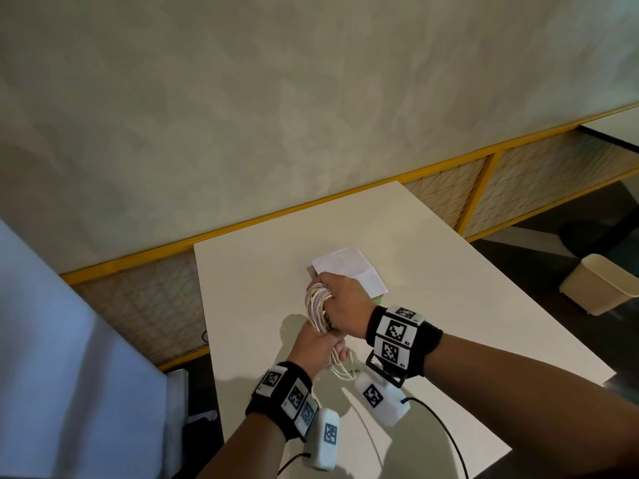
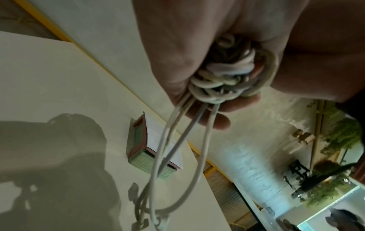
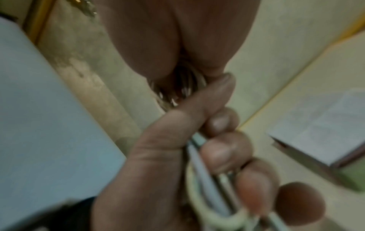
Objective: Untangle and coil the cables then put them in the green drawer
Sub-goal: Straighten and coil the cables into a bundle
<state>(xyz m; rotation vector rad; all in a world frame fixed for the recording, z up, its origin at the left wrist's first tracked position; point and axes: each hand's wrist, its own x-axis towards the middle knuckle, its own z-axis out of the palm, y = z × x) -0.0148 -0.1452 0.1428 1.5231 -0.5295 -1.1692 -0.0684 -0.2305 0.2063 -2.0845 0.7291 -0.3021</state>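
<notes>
A bundle of white cables [image 1: 317, 305] is held upright above the white table [image 1: 449, 305]. My right hand [image 1: 340, 302] grips the top of the coil, and my left hand [image 1: 320, 345] grips it just below. In the left wrist view the wound cables [image 2: 223, 78] are packed inside the fist. Loose strands [image 2: 199, 156] hang down to the tabletop, where their ends [image 1: 344, 371] lie. The green drawer [image 2: 142, 157] stands just beyond the hands under a white sheet of paper [image 1: 349, 271]. In the right wrist view, the left hand's fingers [image 3: 223, 153] curl round the cables.
A yellow-framed lattice rail [image 1: 484, 188] runs behind the table along the wall. A cream bin [image 1: 601, 285] sits on the dark floor to the right. A pale blue panel [image 1: 69, 340] stands at the left. Black wrist-camera leads [image 1: 446, 433] trail over the near table edge.
</notes>
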